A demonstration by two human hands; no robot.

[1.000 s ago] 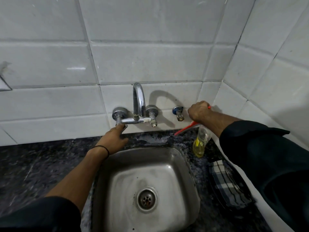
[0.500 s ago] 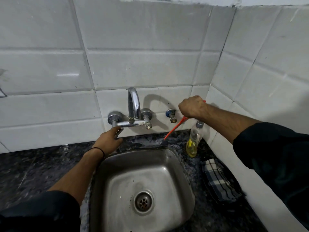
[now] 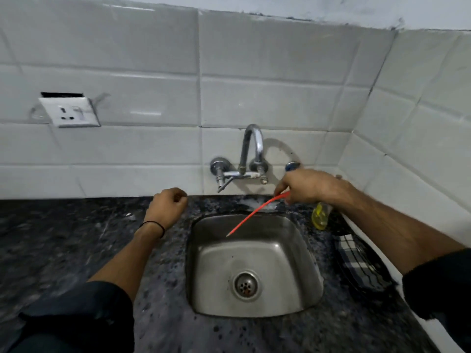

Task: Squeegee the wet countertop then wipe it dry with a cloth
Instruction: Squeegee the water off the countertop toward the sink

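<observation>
My right hand [image 3: 304, 186] grips a thin red squeegee [image 3: 252, 215] behind the sink; its long red edge slants down-left over the back of the steel sink [image 3: 254, 263]. Foamy water lies on the dark granite countertop [image 3: 76, 238] just behind the sink rim. My left hand [image 3: 168, 205] hovers as a closed fist over the counter, left of the sink and below the tap, holding nothing. A checked cloth [image 3: 354, 261] lies in a black wire rack on the counter at the right.
A chrome wall tap [image 3: 244, 161] juts out above the sink. A yellow liquid bottle [image 3: 321, 215] stands by the right corner, partly behind my forearm. A white wall socket [image 3: 70, 113] sits at the left. Tiled walls close the back and right sides.
My left hand has come off the tap handle and drawn back left into a fist. My right hand dropped from the wall corner, swinging the red squeegee down over the sink. The view widened.
</observation>
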